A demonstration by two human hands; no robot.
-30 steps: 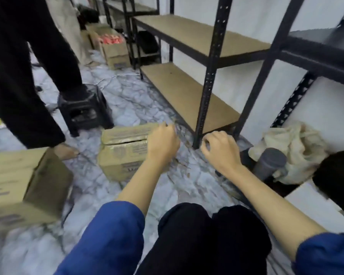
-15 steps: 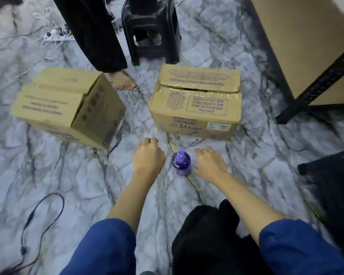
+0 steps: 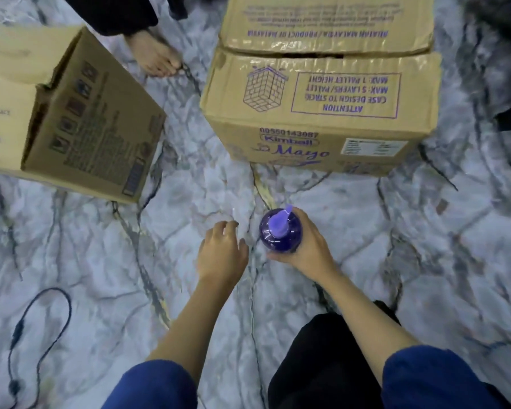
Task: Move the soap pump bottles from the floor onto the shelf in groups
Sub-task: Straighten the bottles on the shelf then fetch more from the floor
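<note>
One purple soap pump bottle [image 3: 279,234] with a lilac pump head stands upright on the marble floor, seen from above. My right hand [image 3: 309,249] wraps around its right side and grips it. My left hand [image 3: 222,252] hovers just left of the bottle, fingers loosely curled and apart, holding nothing and not touching the bottle. The shelf is out of view.
A closed cardboard box [image 3: 322,93] sits right behind the bottle. A second box [image 3: 71,119] lies at the left. Another person's bare foot [image 3: 155,56] stands between them. A black cable [image 3: 39,329] loops on the floor at lower left. My dark trouser knee [image 3: 331,367] is below.
The view swung from the shelf down to the floor. My right hand has closed around the purple bottle, which it was only beside half a second ago. My left hand stayed to its left.
</note>
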